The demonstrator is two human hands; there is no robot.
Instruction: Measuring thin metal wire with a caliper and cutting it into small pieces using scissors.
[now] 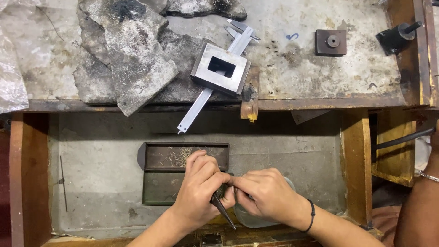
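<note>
My left hand [200, 192] is closed around a thin dark pointed tool [222, 210] whose tip slants down to the right. My right hand [261, 194] meets it fingertip to fingertip, pinching something too small to make out; a black band circles that wrist. Both hands hover over a dark metal tray [184, 156] holding several thin pale pins [179, 157], with a second flat tray section [157, 188] below it. A clear round container [249, 220] is partly hidden under my right hand.
On the upper bench lie a steel caliper [199, 104] under a hollow rectangular metal block [221, 68], a grey cloth [125, 59], a small square block with a hole [330, 42] and a black cylinder part [397, 35]. Another person's arm [418, 206] is at right.
</note>
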